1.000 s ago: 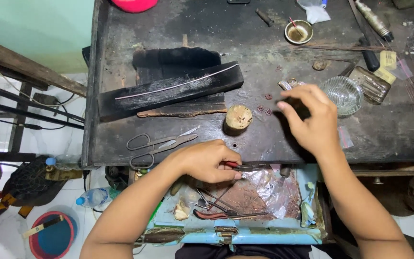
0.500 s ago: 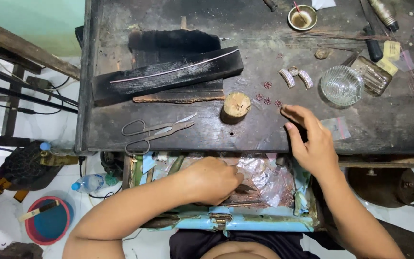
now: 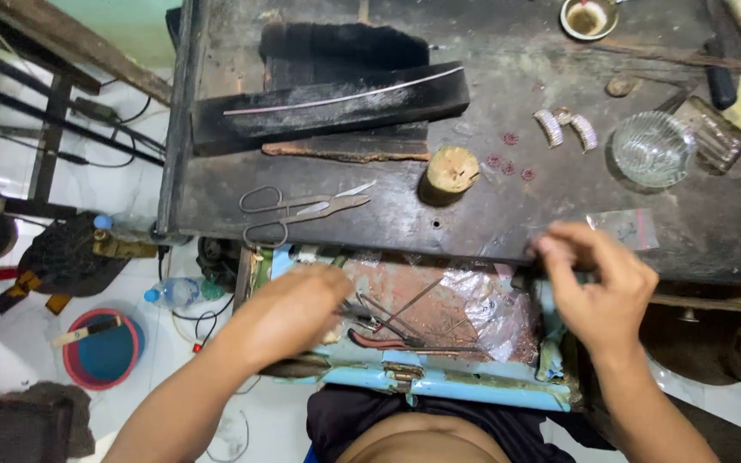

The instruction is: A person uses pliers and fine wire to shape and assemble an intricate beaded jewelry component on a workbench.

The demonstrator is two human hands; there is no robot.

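Left hand (image 3: pixel 289 313): reached into the open light-blue metal drawer (image 3: pixel 439 386) beside red-handled pliers (image 3: pixel 388 341); grip not discernible. Right hand (image 3: pixel 598 287): fingertips pinched narrowly at the dark workbench (image 3: pixel 473 223) edge, contents blurred. Slow, steady handling advised.

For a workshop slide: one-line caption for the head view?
Left hand reaches into tool drawer; right hand hovers at dark workbench edge.

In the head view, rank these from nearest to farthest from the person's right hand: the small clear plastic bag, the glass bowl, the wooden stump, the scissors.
From the right hand:
1. Small clear plastic bag, just above the hand near the bench edge.
2. Glass bowl, farther up on the right.
3. Wooden stump, up and to the left, mid-bench.
4. Scissors, far left.
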